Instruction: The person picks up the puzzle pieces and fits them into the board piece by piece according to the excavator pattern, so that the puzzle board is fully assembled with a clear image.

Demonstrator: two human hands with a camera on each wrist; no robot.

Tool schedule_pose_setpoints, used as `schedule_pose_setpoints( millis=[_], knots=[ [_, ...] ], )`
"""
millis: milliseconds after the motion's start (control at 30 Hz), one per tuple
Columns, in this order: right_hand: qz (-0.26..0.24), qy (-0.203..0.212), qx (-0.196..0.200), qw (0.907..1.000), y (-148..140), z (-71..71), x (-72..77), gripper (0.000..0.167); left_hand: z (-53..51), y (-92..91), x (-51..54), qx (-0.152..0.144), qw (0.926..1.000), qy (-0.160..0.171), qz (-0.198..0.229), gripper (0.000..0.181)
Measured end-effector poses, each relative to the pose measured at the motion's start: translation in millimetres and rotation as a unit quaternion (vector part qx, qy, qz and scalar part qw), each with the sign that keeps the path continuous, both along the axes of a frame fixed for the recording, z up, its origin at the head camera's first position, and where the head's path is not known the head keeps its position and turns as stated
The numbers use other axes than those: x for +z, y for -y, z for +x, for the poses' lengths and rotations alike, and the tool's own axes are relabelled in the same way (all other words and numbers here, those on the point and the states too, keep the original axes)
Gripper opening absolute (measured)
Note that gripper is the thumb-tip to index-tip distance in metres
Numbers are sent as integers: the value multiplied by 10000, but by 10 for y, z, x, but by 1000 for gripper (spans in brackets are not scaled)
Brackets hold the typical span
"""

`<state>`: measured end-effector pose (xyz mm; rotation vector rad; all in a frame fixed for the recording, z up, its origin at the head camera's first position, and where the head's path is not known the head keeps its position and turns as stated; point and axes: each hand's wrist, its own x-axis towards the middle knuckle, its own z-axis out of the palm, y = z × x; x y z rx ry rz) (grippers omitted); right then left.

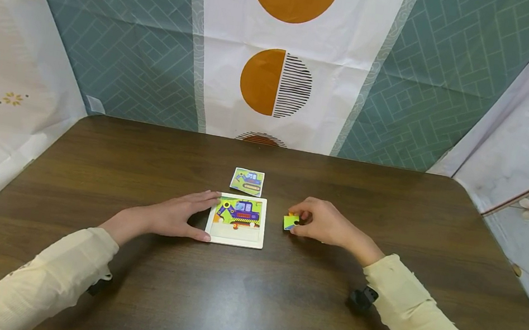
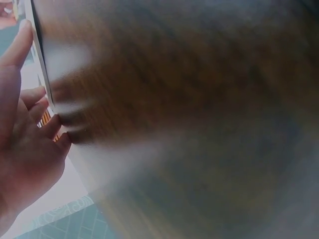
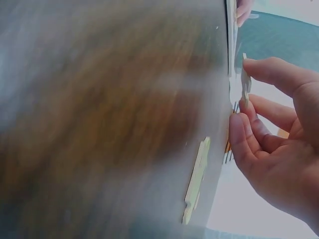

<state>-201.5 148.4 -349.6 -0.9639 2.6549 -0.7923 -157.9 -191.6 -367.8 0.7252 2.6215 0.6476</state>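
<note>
A white-framed puzzle tray (image 1: pixel 235 242) lies on the table, its upper part filled with a picture of a purple digger and its lower part bare. The left hand (image 1: pixel 176 214) rests at the tray's left edge, fingers and thumb extended against the frame; the left wrist view also shows this hand (image 2: pixel 30 134) along the edge. Right of the tray, the right hand (image 1: pixel 327 224) pinches a yellow-green puzzle piece (image 1: pixel 290 223) between thumb and fingers. In the right wrist view that piece (image 3: pixel 245 84) is seen edge-on in the hand (image 3: pixel 284 129), held off the table.
A small picture card (image 1: pixel 247 181) with a digger lies just behind the tray on the brown table (image 1: pixel 224 306). The right wrist view shows another flat piece (image 3: pixel 196 181) on the table. Patterned cloth (image 1: pixel 135 34) hangs behind and at both sides.
</note>
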Motion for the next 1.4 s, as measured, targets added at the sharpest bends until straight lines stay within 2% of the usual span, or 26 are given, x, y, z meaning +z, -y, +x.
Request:
schedule_pose_setpoints(
  millis=[400, 633, 833, 1133, 1400],
  knots=[
    [-212, 210, -153, 9994, 146, 40, 55, 37, 10, 3, 16, 71, 10000, 56, -11, 92],
    [-277, 228, -163, 9992, 275, 56, 15, 38, 11, -8, -3, 58, 10000, 78, 16, 91],
    [-341, 310, -52, 9989, 414, 75, 37, 41, 18, -1, -9, 56, 10000, 60, 16, 91],
    [-277, 137, 136, 9994, 601, 101, 73, 42, 31, 1, 0, 53, 10000, 58, 14, 90],
    [-229, 168, 202, 9994, 737, 140, 78, 41, 21, 1, -17, 62, 10000, 29, 23, 91]
  ],
)
